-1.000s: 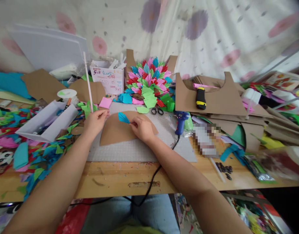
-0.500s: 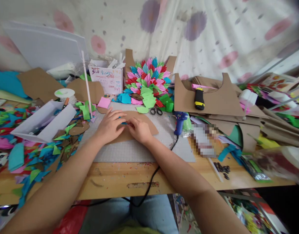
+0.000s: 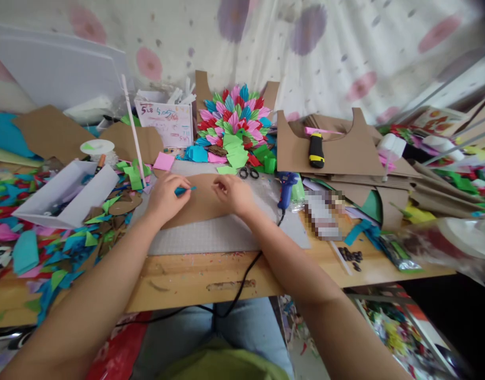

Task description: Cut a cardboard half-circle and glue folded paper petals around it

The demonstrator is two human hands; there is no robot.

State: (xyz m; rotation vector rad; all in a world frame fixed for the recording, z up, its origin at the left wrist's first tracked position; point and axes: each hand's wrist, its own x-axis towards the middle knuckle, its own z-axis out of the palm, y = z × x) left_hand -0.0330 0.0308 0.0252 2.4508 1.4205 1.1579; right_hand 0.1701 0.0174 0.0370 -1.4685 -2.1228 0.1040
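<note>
A small blue piece of paper (image 3: 182, 190) is pinched in my left hand (image 3: 167, 196), its tip poking out past the fingers. Both hands hover at a brown cardboard piece with a curved edge (image 3: 205, 200), lying on a grey cutting mat (image 3: 210, 237). My right hand (image 3: 235, 193) is a short way to the right, thumb and fingertips pressed together; whatever they hold, if anything, is too small to make out. Behind the cardboard are black scissor handles (image 3: 249, 173) and green paper pieces (image 3: 235, 150). A blue glue gun (image 3: 286, 190) lies right of my right hand.
A colourful folded-paper decoration (image 3: 238, 113) stands at the back. Cut cardboard (image 3: 329, 153) carries a black-and-yellow cutter (image 3: 316, 150). On the left are a white box (image 3: 64, 198) and heaped paper scraps (image 3: 68, 253). A black cord (image 3: 246, 290) hangs over the table edge (image 3: 179, 301).
My hands have parted from each other, the left going left with the blue paper and the right going right. The whole view has shifted slightly.
</note>
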